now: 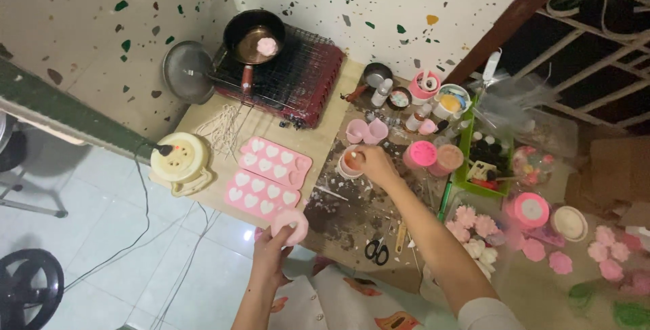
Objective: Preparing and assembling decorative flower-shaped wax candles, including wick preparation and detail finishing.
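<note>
Hands are working over a cluttered surface [318,144] seen from above. The left hand [269,252] is holding a round pink mould [291,225] at the near edge of the surface, its fingers [279,235] curling closed around the lower rim of that piece. The right hand [374,164] is reaching farther in and is resting on a small cup [350,163] with an orange-brown filling, the fingertips pinching together at the cup's rim; whether they are gripping a wick or only touching the cup cannot be told. Two pink heart-cavity trays [267,178] are lying flat just left of the cup and just beyond the round mould, their cavities showing white fill. A cream-coloured cable reel [179,161] is sitting at the left edge of the surface, with a bundle of pale sticks [223,127] lying beside it on the far side. A dark pan [252,35] containing a pink lump is standing on a red portable stove [298,79] at the far side, with a metal lid [186,69] leaning to its left. Black-handled scissors [377,250] are lying near the right forearm. A green tray [474,161] of small bottles is standing to the right, and pink flower-shaped pieces [474,225] are lying nearer on that side.
</note>
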